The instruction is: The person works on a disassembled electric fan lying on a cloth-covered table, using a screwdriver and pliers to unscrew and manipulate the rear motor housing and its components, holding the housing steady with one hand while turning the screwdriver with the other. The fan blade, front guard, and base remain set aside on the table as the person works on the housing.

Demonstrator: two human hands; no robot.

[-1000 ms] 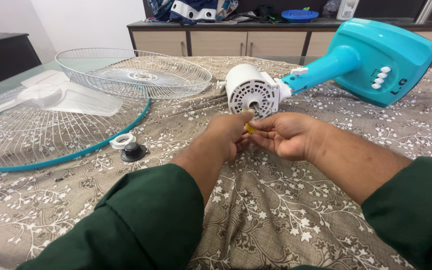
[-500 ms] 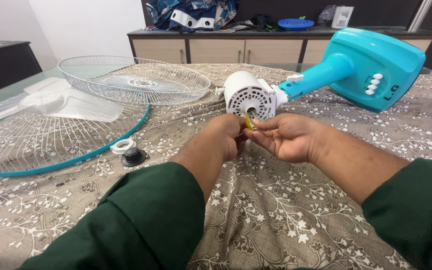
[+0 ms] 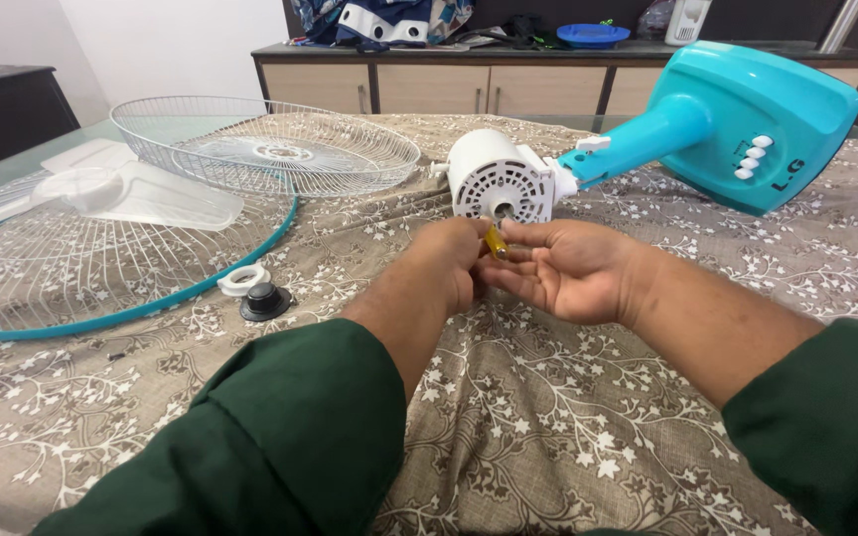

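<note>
Near the middle of the desk (image 3: pixel 568 437), on a floral cloth (image 3: pixel 508 397), a small yellow tool (image 3: pixel 496 242) is being held between both hands, just in front of the white motor (image 3: pixel 497 183). The tool is being pinched by the left hand (image 3: pixel 446 266), whose grip is being kept pressed together around its lower part, with the knuckles turned toward the camera. The right hand (image 3: pixel 566 270) is being held palm up just beside it, its fingers (image 3: pixel 528 234) loosely curled and touching the tool's upper end; whether they are actually being closed on it cannot be told. The tool's tip is being pointed toward the motor's perforated face, very near it, though contact cannot be made out.

The motor is being carried on a teal stand (image 3: pixel 737 124) that is lying on its side, its base raised to the right. To the left, a white wire guard (image 3: pixel 265 144) is being rested on the desk, partly overlapping a teal-rimmed guard (image 3: pixel 101 268) in which clear blades (image 3: pixel 121 194) are lying. A white ring (image 3: pixel 243 279) and a black knob (image 3: pixel 265 300) are lying side by side, touching, just beside that rim. Green sleeves (image 3: pixel 290 437) are being worn on both arms.
</note>
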